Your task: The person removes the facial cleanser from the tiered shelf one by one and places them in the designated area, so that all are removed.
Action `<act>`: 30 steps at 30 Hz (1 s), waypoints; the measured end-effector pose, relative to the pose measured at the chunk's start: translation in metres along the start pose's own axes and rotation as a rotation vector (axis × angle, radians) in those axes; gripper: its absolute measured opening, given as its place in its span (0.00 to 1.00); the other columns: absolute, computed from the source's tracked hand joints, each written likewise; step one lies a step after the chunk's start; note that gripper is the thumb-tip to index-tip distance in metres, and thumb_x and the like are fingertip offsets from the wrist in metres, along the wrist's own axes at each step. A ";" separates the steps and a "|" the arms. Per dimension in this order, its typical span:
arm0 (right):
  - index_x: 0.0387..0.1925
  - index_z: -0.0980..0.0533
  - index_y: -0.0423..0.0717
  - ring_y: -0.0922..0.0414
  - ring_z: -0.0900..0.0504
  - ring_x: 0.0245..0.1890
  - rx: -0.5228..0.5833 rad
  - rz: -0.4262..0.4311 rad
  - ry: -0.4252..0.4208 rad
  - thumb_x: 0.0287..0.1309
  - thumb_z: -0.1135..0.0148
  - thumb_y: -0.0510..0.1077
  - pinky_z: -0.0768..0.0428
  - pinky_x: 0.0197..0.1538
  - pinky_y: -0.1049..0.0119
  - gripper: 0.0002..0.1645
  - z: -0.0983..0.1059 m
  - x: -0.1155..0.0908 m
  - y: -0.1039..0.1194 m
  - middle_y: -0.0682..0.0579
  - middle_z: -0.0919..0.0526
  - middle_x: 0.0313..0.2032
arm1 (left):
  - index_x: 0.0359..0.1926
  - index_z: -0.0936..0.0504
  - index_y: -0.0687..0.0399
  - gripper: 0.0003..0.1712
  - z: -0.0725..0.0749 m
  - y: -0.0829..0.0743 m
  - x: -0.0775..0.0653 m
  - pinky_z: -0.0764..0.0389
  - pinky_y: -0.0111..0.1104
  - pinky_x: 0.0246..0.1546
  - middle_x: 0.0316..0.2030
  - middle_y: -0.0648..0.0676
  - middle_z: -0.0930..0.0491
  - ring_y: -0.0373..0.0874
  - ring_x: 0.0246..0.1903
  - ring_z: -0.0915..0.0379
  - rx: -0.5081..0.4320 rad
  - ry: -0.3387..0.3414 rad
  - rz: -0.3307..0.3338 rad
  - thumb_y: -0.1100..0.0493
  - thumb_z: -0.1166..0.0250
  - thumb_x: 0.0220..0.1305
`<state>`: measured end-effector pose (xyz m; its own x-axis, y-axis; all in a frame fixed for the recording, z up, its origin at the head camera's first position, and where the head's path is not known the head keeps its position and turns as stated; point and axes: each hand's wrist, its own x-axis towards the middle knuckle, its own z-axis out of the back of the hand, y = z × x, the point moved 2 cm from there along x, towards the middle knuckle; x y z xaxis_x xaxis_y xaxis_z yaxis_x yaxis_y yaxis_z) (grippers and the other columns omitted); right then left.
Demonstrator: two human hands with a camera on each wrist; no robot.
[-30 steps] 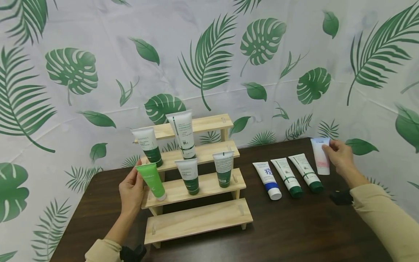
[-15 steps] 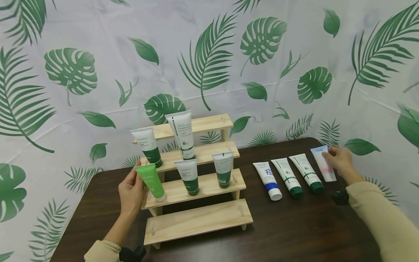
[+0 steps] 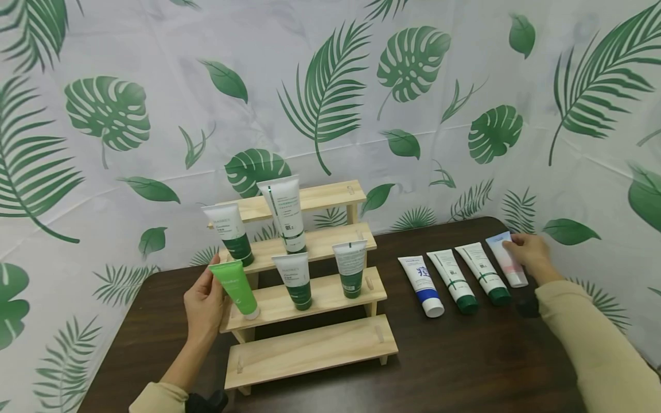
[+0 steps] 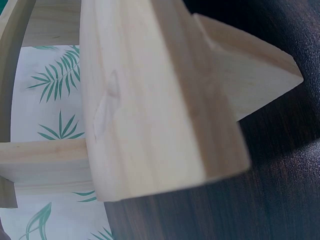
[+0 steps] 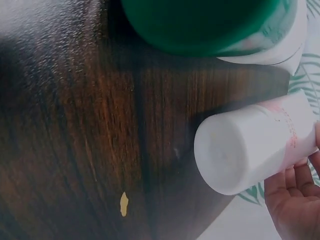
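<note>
My left hand [image 3: 202, 304] grips the left side of a wooden tiered display stand [image 3: 310, 347], its fingertips partly hidden behind an upright bright green tube [image 3: 237, 289]. In the left wrist view the end of a stand board [image 4: 145, 110] fills the middle. At the table's far right, my right hand [image 3: 534, 256] pinches the upper end of a white tube with pale blue and pink parts [image 3: 507, 261]. That tube lies cap toward me, beside two white tubes with green caps [image 3: 482, 272]. In the right wrist view its white cap [image 5: 220, 155] shows close up, beside a green cap [image 5: 210, 20].
Two white-and-green tubes [image 3: 294, 281] share the green tube's tier. Two more white tubes [image 3: 284, 215] stand one tier higher. A white tube with a blue band [image 3: 420, 287] lies left of the green-capped ones. Leaf-patterned cloth [image 3: 330, 86] hangs behind the dark table [image 3: 465, 361].
My right hand has lowered the pale blue and pink tube from nearly upright onto the table and moved it slightly left, alongside the row. The left hand has stayed at the stand.
</note>
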<state>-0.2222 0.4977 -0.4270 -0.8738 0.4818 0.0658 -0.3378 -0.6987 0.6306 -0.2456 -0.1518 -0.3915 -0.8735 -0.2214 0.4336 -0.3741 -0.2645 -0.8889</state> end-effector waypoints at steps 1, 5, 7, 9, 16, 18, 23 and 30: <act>0.53 0.32 0.22 0.36 0.26 0.45 -0.001 0.002 -0.004 0.64 0.48 0.45 0.21 0.38 0.54 0.28 0.000 0.000 0.001 0.24 0.29 0.50 | 0.61 0.29 0.64 0.23 0.000 0.000 0.000 0.31 0.13 0.50 0.60 0.58 0.30 0.29 0.59 0.34 0.002 -0.001 0.002 0.58 0.45 0.69; 0.52 0.31 0.22 0.35 0.27 0.46 0.002 -0.008 -0.016 0.63 0.47 0.45 0.23 0.40 0.52 0.27 -0.002 0.000 0.003 0.24 0.28 0.50 | 0.61 0.29 0.65 0.23 0.000 -0.001 0.000 0.31 0.13 0.50 0.60 0.58 0.30 0.31 0.60 0.34 0.003 -0.003 0.008 0.58 0.45 0.69; 0.52 0.31 0.23 0.35 0.28 0.47 -0.001 -0.023 -0.018 0.63 0.47 0.45 0.24 0.43 0.49 0.27 -0.004 0.000 0.002 0.25 0.27 0.50 | 0.61 0.29 0.65 0.23 0.001 -0.001 0.000 0.31 0.13 0.50 0.61 0.58 0.30 0.32 0.60 0.34 0.001 -0.002 0.012 0.58 0.45 0.69; 0.53 0.31 0.23 0.34 0.29 0.48 -0.006 -0.033 -0.020 0.63 0.47 0.45 0.26 0.47 0.47 0.28 -0.005 0.001 0.001 0.25 0.27 0.50 | 0.61 0.29 0.64 0.23 0.001 -0.001 0.000 0.32 0.13 0.51 0.61 0.58 0.30 0.34 0.61 0.35 0.002 0.002 0.017 0.58 0.45 0.69; 0.54 0.32 0.23 0.35 0.30 0.47 -0.006 -0.056 -0.019 0.63 0.47 0.45 0.28 0.46 0.48 0.28 -0.007 0.005 -0.005 0.26 0.26 0.49 | 0.62 0.30 0.63 0.23 0.001 -0.001 0.000 0.32 0.13 0.52 0.61 0.57 0.30 0.35 0.62 0.36 -0.009 0.010 0.019 0.59 0.45 0.69; 0.54 0.32 0.23 0.36 0.30 0.46 -0.005 -0.065 -0.017 0.63 0.47 0.45 0.27 0.44 0.50 0.28 -0.008 0.005 -0.006 0.27 0.26 0.49 | 0.62 0.30 0.63 0.23 0.000 -0.001 -0.001 0.32 0.13 0.52 0.61 0.58 0.30 0.34 0.62 0.35 -0.013 0.007 0.015 0.59 0.45 0.69; 0.53 0.31 0.23 0.37 0.30 0.46 0.005 -0.073 -0.025 0.63 0.46 0.45 0.28 0.39 0.56 0.27 -0.010 0.006 -0.009 0.27 0.25 0.49 | 0.61 0.29 0.63 0.22 0.000 -0.001 -0.001 0.32 0.13 0.52 0.61 0.58 0.30 0.31 0.61 0.35 -0.011 0.003 0.006 0.59 0.45 0.69; 0.51 0.30 0.23 0.36 0.30 0.45 0.033 -0.067 -0.040 0.62 0.45 0.44 0.29 0.33 0.63 0.27 -0.013 0.007 -0.012 0.26 0.26 0.49 | 0.61 0.28 0.63 0.22 0.000 -0.001 0.000 0.32 0.13 0.52 0.60 0.58 0.30 0.30 0.60 0.35 -0.013 -0.001 0.014 0.59 0.44 0.69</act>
<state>-0.2290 0.5028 -0.4441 -0.8346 0.5483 0.0531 -0.3828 -0.6467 0.6597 -0.2449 -0.1513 -0.3903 -0.8785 -0.2262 0.4208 -0.3655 -0.2489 -0.8969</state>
